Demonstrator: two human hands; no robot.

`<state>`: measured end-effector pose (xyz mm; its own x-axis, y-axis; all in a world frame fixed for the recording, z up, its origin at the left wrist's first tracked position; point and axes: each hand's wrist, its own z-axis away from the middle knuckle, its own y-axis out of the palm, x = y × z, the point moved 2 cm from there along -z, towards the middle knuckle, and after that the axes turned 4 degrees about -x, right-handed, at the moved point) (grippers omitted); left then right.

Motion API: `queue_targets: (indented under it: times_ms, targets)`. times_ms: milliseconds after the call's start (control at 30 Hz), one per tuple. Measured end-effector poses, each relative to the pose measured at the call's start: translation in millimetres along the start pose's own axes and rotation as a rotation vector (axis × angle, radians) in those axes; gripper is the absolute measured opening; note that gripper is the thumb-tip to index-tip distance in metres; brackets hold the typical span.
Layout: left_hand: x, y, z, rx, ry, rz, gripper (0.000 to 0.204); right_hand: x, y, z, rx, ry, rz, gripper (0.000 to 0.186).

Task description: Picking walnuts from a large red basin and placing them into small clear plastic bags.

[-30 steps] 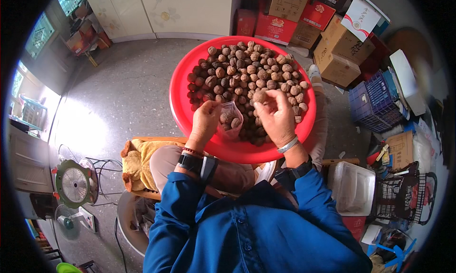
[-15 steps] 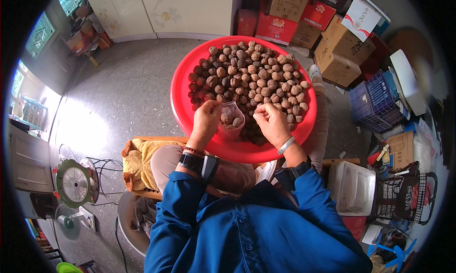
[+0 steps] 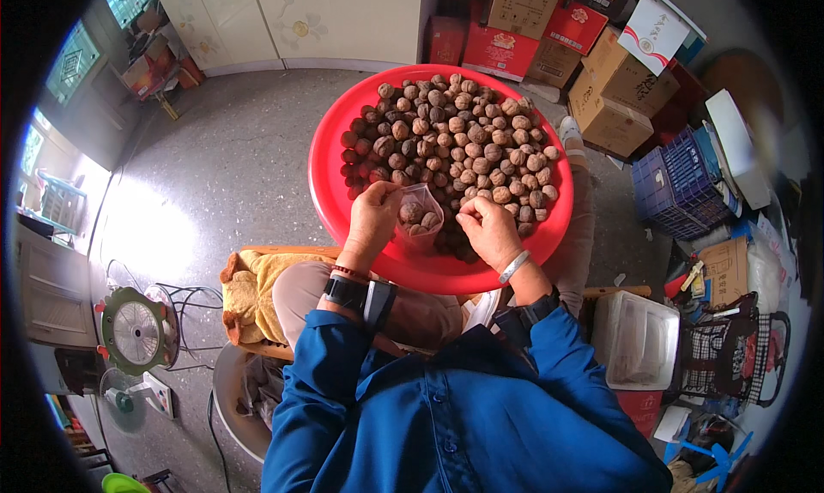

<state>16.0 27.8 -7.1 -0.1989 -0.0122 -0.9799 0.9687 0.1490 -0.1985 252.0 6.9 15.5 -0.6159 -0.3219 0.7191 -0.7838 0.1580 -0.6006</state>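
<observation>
A: Left hand pinching the clear bag at its nine o'clock edge, nuts inside!

B: Right hand at three o'clock, fingers curled on its rim. Beyond, at twelve, walnuts fill the red basin.

The wide basin is glossy red plastic, smooth at its rim, and the walnuts heaped in it have rough, wrinkled, matt brown shells. The small bag pinched by the left hand is thin clear plastic with a faint sheen, while the right hand wears a smooth pale bangle at the wrist. The sleeves are matt blue cloth, the floor is speckled grey stone worn to a dull shine, and the boxes are plain brown cardboard
</observation>
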Motion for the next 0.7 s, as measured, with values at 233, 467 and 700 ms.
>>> queue_targets:
  times_ms: [233, 467, 700]
  targets:
    - [-7.2, -1.5, 3.5, 0.071, -0.059, 0.070, 0.020, 24.6, -5.6, 0.0, -0.001, -0.011, -0.023, 0.021]
    - [-14.2, 2.4, 5.5, 0.099, 0.038, 0.006, 0.018, 13.9, 14.0, 5.4, 0.167, 0.164, -0.026, 0.029]
    - [-25.3, 6.9, 12.3, 0.294, -0.040, -0.100, 0.019, -1.7, 43.0, 7.9, 0.214, 0.239, -0.344, 0.019]
